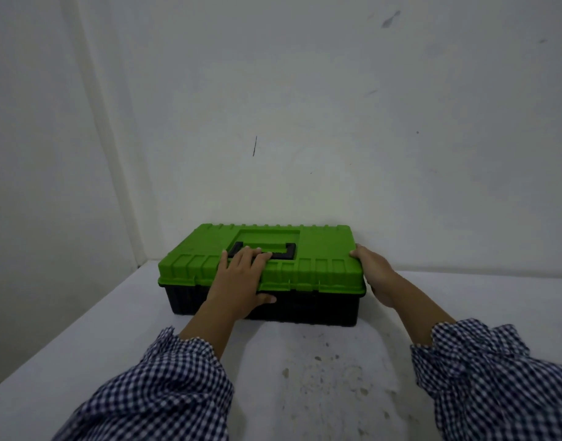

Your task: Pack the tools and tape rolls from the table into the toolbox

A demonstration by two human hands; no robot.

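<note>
- Two blue-and-white checked cloth sleeves, the left sleeve [165, 386] and the right sleeve [496, 370], come in from the near edge, gathered at the wrists.
- The white tabletop [82, 345] bears a patch of small brownish specks between the two forearms, toward its near edge.
- The left hand [238, 278] lies flat over the front edge of the toolbox lid. Its fingers are straight and slightly spread, with the tips reaching the handle. Its thumb rests lower down, against the black front wall.
- The right hand [376, 275] cups the right end of the box, palm against the end wall, with one digit hooked over the lid's top right corner. The other fingers are hidden behind the end.
- The rectangular plastic toolbox [305, 308], with a black base and a bright green ribbed lid [324, 265], stands at the far edge of the tabletop, close to its far left corner. The lid is down.
- A black plastic handle [291, 249] lies folded flat in a recess on top of the lid.
- A pale, scuffed wall [305, 106] rises just behind the box and meets a side wall at the left.
</note>
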